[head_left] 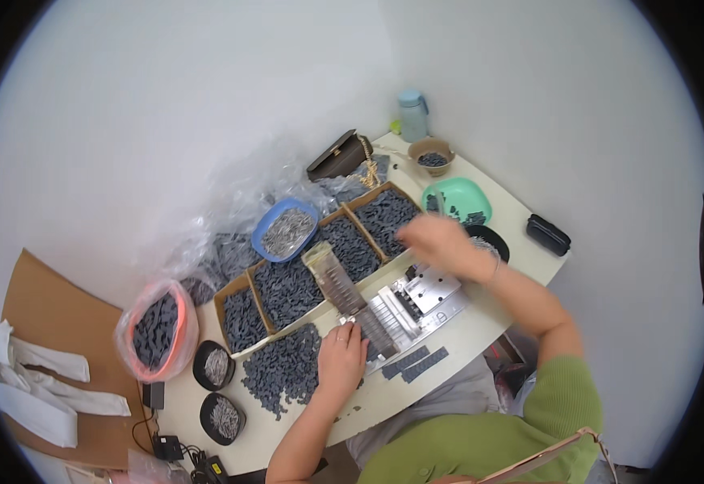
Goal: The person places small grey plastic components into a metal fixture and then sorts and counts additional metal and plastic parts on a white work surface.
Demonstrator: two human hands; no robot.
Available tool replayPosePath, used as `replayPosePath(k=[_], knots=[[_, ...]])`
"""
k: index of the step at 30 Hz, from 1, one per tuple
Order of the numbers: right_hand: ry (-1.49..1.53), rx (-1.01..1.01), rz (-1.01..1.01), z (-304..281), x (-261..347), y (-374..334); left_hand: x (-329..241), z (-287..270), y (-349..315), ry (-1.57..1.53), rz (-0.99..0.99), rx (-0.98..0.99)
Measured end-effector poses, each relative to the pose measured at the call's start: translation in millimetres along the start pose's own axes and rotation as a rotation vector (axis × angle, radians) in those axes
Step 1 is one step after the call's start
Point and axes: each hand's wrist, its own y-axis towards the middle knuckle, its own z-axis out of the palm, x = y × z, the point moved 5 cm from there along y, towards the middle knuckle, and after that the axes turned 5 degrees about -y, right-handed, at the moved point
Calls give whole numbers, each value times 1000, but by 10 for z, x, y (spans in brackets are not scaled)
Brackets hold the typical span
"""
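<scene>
Left grip (342,356) touches a ridged metal fixture (392,318) (grey pieces (281,369) heaped alongside).

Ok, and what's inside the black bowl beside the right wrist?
The black bowl shows small silvery pieces. The right hand, toward the wrist, covers part of it, and the pieces hide its bottom.

The head fisheye looks down on the table (521,264)
</scene>
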Motion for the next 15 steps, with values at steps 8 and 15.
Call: replayPosePath(k=[8,15], knots=[[92,680,486,277,-1622,-421,-71,27,34,64,2,29],[-109,371,547,186,-1844,-280,-29,-6,-13,37,-6,2]])
